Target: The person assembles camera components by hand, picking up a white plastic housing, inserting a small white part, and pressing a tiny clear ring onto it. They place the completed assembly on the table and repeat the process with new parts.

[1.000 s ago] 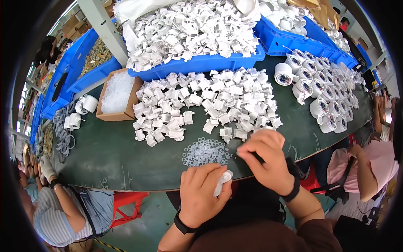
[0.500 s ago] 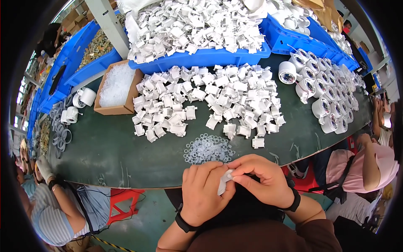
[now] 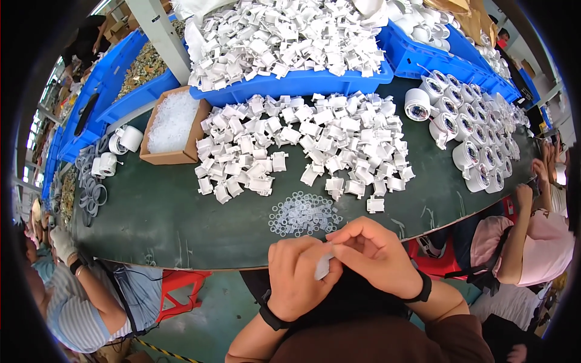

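Over the near table edge, my left hand (image 3: pixel 296 275) is closed around a small white plastic part (image 3: pixel 322 266), most of which the fingers cover. My right hand (image 3: pixel 378 257) meets it from the right, thumb and index finger pinched together at the top of the part; whatever sits between those fingertips is too small to make out. Just beyond my hands lies a pile of small translucent rings (image 3: pixel 304 213). Farther back, many loose white plastic brackets (image 3: pixel 351 145) are spread in a heap on the dark green table (image 3: pixel 163 224).
A blue bin (image 3: pixel 290 86) heaped with white brackets stands at the back. Left of the heap is a cardboard box (image 3: pixel 172 130) of clear small pieces, with grey rings (image 3: pixel 92 196) beyond. White round camera-like housings (image 3: pixel 478 130) fill the right. Co-workers sit on both sides.
My right fingertips have shifted slightly over the top of the white part, now hiding its upper end. My left hand keeps its hold. The whole view has shifted a little.
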### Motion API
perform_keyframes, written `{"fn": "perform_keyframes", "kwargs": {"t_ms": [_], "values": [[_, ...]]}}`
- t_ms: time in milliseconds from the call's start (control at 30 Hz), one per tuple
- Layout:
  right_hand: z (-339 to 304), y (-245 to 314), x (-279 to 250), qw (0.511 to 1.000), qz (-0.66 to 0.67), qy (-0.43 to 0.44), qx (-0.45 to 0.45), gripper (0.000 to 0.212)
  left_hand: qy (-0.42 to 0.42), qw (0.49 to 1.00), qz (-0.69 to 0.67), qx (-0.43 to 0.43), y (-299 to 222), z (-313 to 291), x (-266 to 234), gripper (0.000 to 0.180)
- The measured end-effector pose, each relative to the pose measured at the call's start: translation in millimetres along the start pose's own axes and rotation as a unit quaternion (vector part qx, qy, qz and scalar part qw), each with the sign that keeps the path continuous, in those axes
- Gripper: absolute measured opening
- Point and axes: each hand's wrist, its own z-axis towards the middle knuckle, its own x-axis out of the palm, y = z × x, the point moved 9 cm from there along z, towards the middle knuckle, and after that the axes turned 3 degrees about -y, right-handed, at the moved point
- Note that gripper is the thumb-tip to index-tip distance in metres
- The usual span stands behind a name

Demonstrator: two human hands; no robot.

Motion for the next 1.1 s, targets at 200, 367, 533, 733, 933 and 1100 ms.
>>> {"fn": "perform_keyframes", "kwargs": {"t_ms": [200,367,533,733,933,1100], "values": [[-2.4,-2.2,-3.5,1.000,-0.018,0.008,0.018,0.020,-0.007,0.999,0.001,0.042,-2.9,-5.2,-1.0,0.040],[-0.2,0.6,-1.0,0.998,-0.038,0.020,-0.035,0.021,-0.005,1.000,-0.019,0.023,2.5,-2.0,-2.3,0.035],[-3.1,0.4,3.1,0.997,-0.030,0.025,-0.063,0.019,0.006,0.999,-0.025,0.042,2.2,-2.4,-3.4,0.033],[-7.5,27.9,10.7,0.962,-0.224,0.058,-0.148,0.010,0.117,0.984,-0.031,0.129,5.5,-8.8,-27.3,0.032],[38.1,131.8,-113.8,0.647,-0.633,-0.251,-0.344,0.027,0.038,0.966,0.244,-0.077,93.7,-5.6,-106.5,0.038],[106.8,138.5,-224.2,0.580,-0.719,-0.284,-0.258,0.067,-0.031,0.892,0.444,-0.083,89.2,14.5,-116.6,0.074]]}}
